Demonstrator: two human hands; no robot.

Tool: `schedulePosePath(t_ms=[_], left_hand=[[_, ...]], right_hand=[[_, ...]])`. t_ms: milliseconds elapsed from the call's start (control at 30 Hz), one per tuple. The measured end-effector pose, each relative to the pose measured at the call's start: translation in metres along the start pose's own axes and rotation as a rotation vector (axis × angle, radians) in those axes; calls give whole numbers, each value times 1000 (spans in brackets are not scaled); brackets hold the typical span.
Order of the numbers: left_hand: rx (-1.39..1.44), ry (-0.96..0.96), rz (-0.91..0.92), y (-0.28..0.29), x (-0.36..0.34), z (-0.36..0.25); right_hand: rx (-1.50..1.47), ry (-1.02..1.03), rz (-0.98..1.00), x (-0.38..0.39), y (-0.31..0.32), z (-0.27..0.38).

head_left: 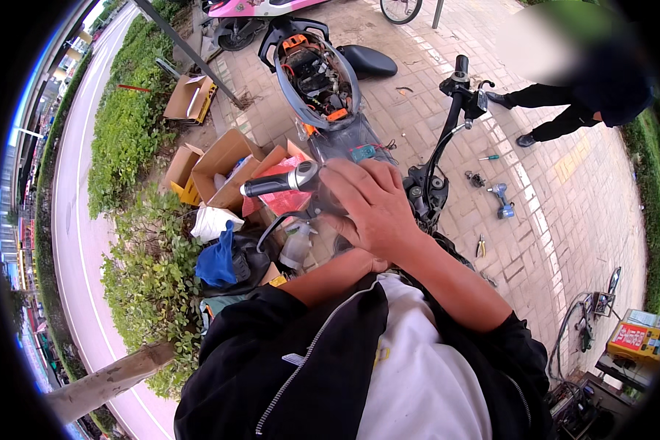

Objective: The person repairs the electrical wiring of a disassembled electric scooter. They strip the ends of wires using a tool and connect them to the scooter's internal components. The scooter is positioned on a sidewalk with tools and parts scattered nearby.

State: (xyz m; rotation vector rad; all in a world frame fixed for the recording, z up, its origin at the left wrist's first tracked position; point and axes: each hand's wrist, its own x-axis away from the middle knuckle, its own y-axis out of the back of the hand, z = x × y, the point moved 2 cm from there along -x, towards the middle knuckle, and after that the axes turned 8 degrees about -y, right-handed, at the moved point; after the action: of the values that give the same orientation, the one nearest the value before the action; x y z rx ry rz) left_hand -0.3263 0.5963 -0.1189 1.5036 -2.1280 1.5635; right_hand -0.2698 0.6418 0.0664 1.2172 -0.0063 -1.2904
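Note:
My right hand point(370, 202) is curled over the handlebar's left end, just inboard of a black grip point(268, 185) with a silver collar point(304, 176); a brake lever point(275, 224) hangs below. What exactly lies under my fingers is hidden. My left hand point(376, 262) is mostly hidden beneath my right wrist, so its fingers do not show. The other handlebar end point(460, 94), with lever and grip, rises to the right. Beyond my hands is the stripped scooter body point(323, 88), its inner wiring exposed, with a detached black seat point(370, 60) beside it.
Cardboard boxes point(220, 154), bags point(215, 257) and shrubs point(132, 125) line the left, beside a road. A co-worker point(550, 95) stands upper right. A blue drill point(501, 198), pliers point(481, 246) and a screwdriver point(489, 157) lie on the paving. A yellow-red box point(634, 345) sits lower right.

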Motion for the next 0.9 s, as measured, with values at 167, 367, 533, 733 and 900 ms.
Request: schedulePosePath(t_ms=[167,367,533,733,900], left_hand=[[-82,30,42,20,-3,8],[-155,18,71,36,-5,13],[-228,30,98,39,-13,19],[-309,-38,124,34,-31,37],[-382,4,96,3,-48,48]], right_hand=[[118,-77,224,13,-39,-20],[85,-21,243,8,-39,-14],[64,-80,266,3,-27,-12],[-56,-87,41,30,-7,-16],[-184,-607,-222,116,15,-64]])
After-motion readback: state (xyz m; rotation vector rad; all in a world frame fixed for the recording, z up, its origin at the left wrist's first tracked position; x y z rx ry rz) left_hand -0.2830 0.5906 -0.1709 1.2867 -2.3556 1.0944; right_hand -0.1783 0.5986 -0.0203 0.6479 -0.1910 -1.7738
